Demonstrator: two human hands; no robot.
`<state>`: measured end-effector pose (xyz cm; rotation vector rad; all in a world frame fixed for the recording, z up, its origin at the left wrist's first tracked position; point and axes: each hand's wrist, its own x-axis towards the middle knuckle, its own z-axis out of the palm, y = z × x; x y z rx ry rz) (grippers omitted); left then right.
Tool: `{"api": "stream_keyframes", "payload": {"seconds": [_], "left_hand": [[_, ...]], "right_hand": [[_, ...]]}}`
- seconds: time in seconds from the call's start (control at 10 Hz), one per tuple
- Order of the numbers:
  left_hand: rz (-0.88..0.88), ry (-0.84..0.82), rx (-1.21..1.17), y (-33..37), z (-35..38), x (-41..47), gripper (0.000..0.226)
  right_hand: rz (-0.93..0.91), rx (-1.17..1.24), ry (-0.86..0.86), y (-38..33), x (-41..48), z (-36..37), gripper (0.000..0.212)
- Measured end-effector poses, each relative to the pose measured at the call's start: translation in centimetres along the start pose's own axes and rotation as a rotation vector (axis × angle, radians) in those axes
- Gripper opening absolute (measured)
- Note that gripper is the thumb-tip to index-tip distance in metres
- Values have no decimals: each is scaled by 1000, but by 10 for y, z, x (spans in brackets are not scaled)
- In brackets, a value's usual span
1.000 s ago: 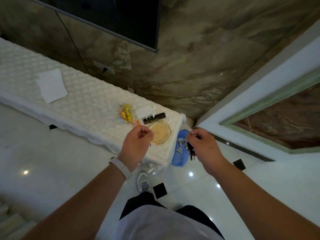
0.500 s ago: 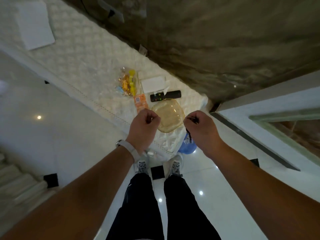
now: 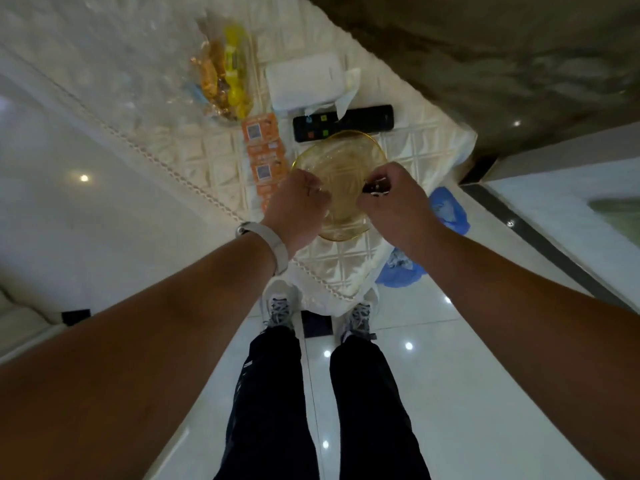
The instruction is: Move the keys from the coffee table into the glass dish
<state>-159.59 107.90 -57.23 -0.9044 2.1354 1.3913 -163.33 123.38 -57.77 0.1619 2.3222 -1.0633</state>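
Note:
An amber glass dish [image 3: 341, 157] sits near the right end of a table covered with a quilted cream cloth [image 3: 166, 133]. Both of my hands hover over the dish. My right hand [image 3: 394, 199] is over its right rim, fingers pinched on the keys [image 3: 375, 187], of which only a small dark and metallic part shows. My left hand [image 3: 298, 209] is over the left rim with fingers curled; whether it holds anything is hidden. The dish bottom looks bare where visible.
Behind the dish lie a black remote [image 3: 343, 123], a white tissue pack [image 3: 304, 81], orange packets [image 3: 263, 147] and a clear bag of snacks [image 3: 223, 74]. A blue bag [image 3: 446, 209] lies on the tiled floor right of the table. A marble wall rises behind.
I have stepped close to the table and my view has tipped down. Both hands moved forward from in front of the table edge to above the dish, the right still pinching the keys.

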Motion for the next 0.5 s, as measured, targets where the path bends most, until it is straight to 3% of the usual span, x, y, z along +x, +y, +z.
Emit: {"api": "stream_keyframes", "payload": {"seconds": [0.2, 0.3, 0.5], "left_hand": [[40, -46, 66, 7, -12, -7, 25], [184, -99, 221, 17, -35, -24, 29], [509, -37, 475, 65, -112, -76, 38]], "right_hand": [[-101, -29, -53, -1, -14, -2, 38], [-210, -136, -61, -18, -31, -18, 44], [-383, -391, -16, -86, -71, -75, 35]]}}
